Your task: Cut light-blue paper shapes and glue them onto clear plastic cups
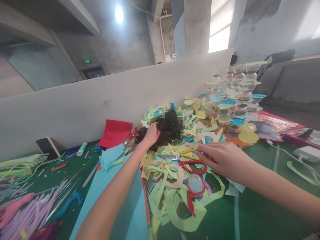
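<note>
At the middle of the head view my left hand (152, 134) is closed on a crumpled black plastic bag (172, 125), which lies among paper scraps. To its right, my right hand (217, 156) pinches the yellow handle of a pair of scissors (185, 157). The blades point left, and the other handle is red. Under and around both lie yellow-green, cream and blue paper offcuts (172, 206). Just below the scissors is a small magnifying glass (196, 185) with a red rim. A stack of light blue paper (120, 206) lies beneath my left forearm.
Clear domed pieces topped with coloured paper (241, 96) form tall stacks at the back right. A white partition (120, 93) borders the table. Red paper (117, 133), a phone (47, 148) and lilac pipe cleaners (47, 203) lie left. A white charger (308, 153) sits right.
</note>
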The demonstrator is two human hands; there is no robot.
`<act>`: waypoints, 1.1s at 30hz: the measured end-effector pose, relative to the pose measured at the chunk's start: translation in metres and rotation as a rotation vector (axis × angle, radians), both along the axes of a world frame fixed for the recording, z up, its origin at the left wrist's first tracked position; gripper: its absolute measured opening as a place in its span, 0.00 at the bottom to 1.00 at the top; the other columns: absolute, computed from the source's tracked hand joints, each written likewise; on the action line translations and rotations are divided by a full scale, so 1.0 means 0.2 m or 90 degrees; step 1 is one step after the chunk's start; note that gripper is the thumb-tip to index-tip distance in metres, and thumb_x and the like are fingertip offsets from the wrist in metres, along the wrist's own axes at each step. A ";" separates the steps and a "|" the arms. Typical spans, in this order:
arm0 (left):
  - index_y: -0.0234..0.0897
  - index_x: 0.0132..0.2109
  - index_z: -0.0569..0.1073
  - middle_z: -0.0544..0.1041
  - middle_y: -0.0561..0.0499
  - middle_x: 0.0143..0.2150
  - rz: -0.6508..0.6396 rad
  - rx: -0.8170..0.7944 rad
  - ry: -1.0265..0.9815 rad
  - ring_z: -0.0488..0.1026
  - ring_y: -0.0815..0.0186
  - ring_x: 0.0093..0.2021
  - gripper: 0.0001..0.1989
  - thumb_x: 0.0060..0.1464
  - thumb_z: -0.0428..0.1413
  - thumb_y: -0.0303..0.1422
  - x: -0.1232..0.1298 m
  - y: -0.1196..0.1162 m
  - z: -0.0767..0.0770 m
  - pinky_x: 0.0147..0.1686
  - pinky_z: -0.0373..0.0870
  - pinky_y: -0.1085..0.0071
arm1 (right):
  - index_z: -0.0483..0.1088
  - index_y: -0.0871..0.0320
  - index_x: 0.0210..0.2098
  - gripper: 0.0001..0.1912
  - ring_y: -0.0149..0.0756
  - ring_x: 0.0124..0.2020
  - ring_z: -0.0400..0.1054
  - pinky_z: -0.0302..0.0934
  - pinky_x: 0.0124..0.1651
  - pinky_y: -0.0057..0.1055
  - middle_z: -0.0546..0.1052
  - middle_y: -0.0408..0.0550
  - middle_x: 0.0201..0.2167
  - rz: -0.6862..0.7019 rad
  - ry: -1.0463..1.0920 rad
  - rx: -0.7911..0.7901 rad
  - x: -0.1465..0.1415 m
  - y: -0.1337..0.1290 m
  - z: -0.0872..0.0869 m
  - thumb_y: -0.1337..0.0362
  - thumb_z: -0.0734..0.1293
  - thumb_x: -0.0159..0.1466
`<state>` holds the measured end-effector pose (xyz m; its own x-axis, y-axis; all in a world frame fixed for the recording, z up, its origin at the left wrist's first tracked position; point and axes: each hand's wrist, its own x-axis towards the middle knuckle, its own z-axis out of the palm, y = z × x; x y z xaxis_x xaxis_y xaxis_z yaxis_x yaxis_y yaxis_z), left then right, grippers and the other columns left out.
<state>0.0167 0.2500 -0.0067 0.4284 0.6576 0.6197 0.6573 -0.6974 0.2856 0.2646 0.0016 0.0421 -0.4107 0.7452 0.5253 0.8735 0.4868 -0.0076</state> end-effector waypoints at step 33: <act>0.41 0.48 0.67 0.76 0.47 0.44 -0.401 -0.012 -0.016 0.73 0.64 0.48 0.09 0.62 0.49 0.26 0.16 -1.03 0.04 0.49 0.71 0.64 | 0.72 0.52 0.46 0.14 0.42 0.53 0.67 0.66 0.52 0.38 0.73 0.52 0.49 0.134 0.241 -0.195 0.04 -0.08 -0.15 0.58 0.57 0.70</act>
